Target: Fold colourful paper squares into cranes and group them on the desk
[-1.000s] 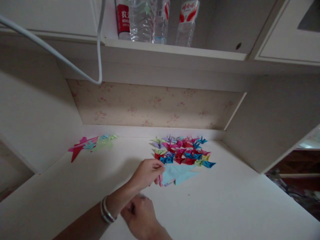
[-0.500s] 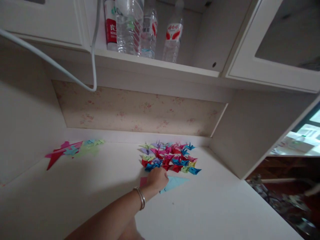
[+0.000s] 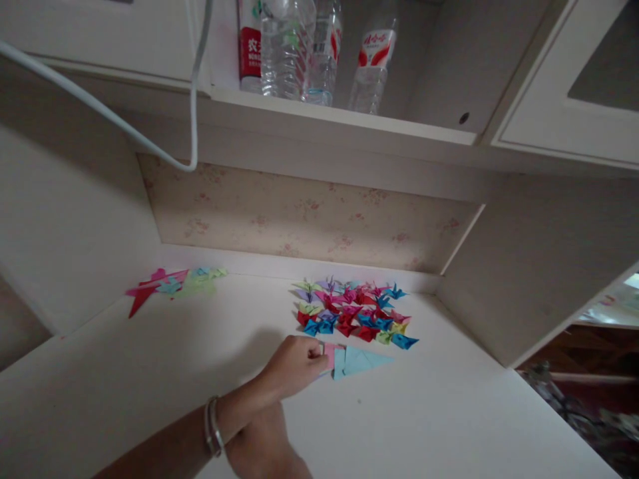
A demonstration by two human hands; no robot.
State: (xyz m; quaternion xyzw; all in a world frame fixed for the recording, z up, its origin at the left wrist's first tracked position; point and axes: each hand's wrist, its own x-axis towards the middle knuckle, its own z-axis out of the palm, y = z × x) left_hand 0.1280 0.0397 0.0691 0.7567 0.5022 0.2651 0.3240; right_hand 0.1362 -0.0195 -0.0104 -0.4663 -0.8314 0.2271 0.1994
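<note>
My left hand (image 3: 298,362), with bracelets on its wrist, reaches in over the white desk. Its fingers are curled closed at the left end of a pink folded paper (image 3: 328,354). Touching the pink piece on its right is a light-blue folded paper (image 3: 363,362) with a long point. Just behind them stand rows of colourful paper cranes (image 3: 349,311). My right hand (image 3: 264,442) is low in the picture, partly behind the left wrist, and its fingers are hidden.
More coloured folded papers (image 3: 172,286) lie at the desk's back left. Overhead, a shelf (image 3: 344,118) holds plastic bottles (image 3: 373,63). A white cable (image 3: 150,148) hangs in front of the cabinet. A side panel (image 3: 539,259) bounds the desk on the right.
My left hand has shifted left off the light-blue paper, to the pink paper's left end. More of my right hand shows below it. The view has turned slightly left.
</note>
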